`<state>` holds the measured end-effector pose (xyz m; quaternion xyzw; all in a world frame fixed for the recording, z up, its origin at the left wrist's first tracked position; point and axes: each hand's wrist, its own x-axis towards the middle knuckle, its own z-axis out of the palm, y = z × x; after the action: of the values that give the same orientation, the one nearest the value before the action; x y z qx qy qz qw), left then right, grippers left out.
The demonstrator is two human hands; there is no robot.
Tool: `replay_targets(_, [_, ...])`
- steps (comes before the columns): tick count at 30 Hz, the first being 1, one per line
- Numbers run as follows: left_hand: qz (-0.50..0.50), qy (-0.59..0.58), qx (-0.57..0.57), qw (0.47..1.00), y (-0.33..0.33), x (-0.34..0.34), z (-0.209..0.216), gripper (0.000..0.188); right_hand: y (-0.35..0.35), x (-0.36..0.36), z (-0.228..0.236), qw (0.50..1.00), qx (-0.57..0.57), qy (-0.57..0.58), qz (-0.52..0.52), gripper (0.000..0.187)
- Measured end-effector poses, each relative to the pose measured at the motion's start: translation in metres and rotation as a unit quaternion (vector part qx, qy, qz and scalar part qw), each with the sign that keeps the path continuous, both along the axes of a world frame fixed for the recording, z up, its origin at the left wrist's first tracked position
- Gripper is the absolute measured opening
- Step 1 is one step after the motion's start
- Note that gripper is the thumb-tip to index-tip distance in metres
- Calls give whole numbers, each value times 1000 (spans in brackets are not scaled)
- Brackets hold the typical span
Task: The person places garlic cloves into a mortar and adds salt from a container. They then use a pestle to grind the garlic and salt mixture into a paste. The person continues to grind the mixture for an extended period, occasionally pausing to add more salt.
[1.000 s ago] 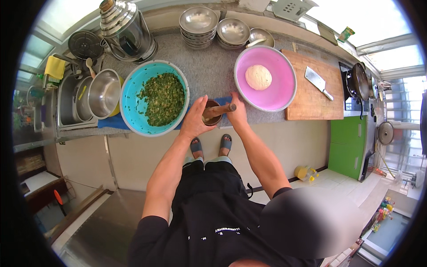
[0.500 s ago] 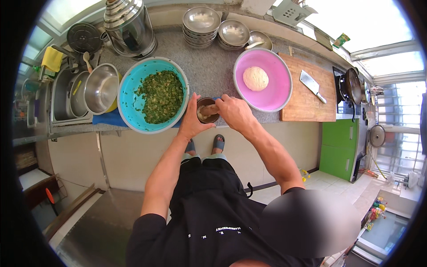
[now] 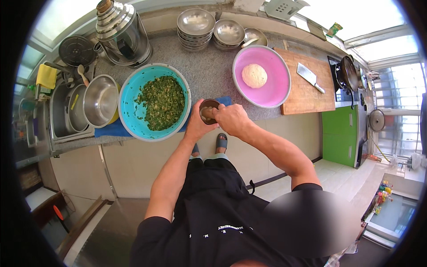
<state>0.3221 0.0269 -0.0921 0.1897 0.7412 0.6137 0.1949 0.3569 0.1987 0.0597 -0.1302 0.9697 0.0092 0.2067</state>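
Now the left hand [image 3: 199, 123] curls around the side of a small brown cup [image 3: 209, 103], with its thumb reaching along the near side. The right hand [image 3: 232, 119] has its fingers bent around a wooden stick [image 3: 208, 114], and the stick's end goes down into the cup. Some of that grip is hidden, so I can't tell just how each finger sits. The cup is at the front edge of the gray counter [image 3: 209, 71], between two big bowls. I can't tell if its bottom touches the counter. A blue cloth [image 3: 223, 100] shows just behind it. On the left, the big turquoise bowl [image 3: 130, 98] has a heap of chopped green food [image 3: 162, 104] in it. On the right, the pink bowl [image 3: 271, 93] holds a round, pale ball of dough [image 3: 254, 76]. Next to the pink bowl is a wooden board [image 3: 311, 98], and a big flat knife [image 3: 308, 73] lies on it. Shiny metal bowls [image 3: 195, 22] are piled up at the back. A steel pot [image 3: 101, 100] sits near the sink [image 3: 57, 111].
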Motion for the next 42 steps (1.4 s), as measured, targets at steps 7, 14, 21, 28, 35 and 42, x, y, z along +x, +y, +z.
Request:
replay_targets(7, [14,-20,-5,1000,2,3,6,121,-15,-1,-3,997,-16,-20,-75,25])
replay_targets(14, [20,31,-24,999,6,2,10,118,-27,9,-19,938,-111,23,-327,24])
replay_targets(21, [10,13,-19,1000,6,-2,11,116,-7,17,-30,922,-132,82,-353,22])
replay_targets(28, [11,-4,-38,999,3,5,17,116,-9,12,31,995,0,26,-98,36])
replay_targets(35, [1,43,-82,996,6,-4,14,122,-19,10,-5,999,-1,19,-40,19])
replay_targets(42, [10,38,-67,997,4,-4,9,122,-29,11,-10,997,-4,21,-71,18])
